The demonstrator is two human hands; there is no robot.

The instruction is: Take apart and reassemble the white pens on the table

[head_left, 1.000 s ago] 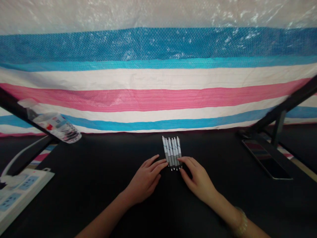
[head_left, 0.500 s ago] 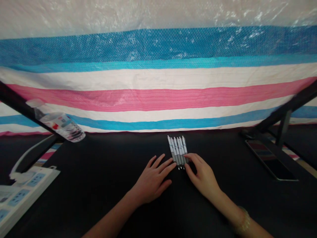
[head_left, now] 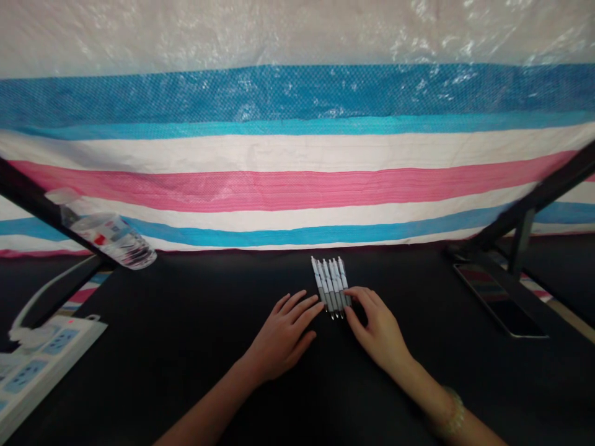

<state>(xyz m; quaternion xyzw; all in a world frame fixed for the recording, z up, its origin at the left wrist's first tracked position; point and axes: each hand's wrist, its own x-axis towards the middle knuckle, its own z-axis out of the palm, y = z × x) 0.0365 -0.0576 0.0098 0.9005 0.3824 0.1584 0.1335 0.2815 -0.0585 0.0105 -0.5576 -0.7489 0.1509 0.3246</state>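
Note:
Several white-and-grey pens (head_left: 331, 286) lie side by side in a row on the black tabletop (head_left: 223, 279), their points towards me. At the lower left end of the row is my left hand (head_left: 284, 337), palm down with its fingers spread; its fingertips are beside the leftmost pen, and I cannot tell whether they touch it. My right hand (head_left: 379, 331) curves in from the other side. Its index finger and thumb, a gap between them, rest at the lower part of the rightmost pen and hide some of it.
A clear plastic bottle (head_left: 116, 238) leans at the left behind a dark slanted bar (head_left: 41, 210). Nearer on that side is a white power strip (head_left: 51, 353) with a cable. A phone (head_left: 499, 300) lies at the right by another bar (head_left: 525, 207). Striped sheeting (head_left: 297, 192) hangs behind.
The whole view has shifted slightly. My left fingertips have drawn back a little from the pens. The row and my right hand look much the same.

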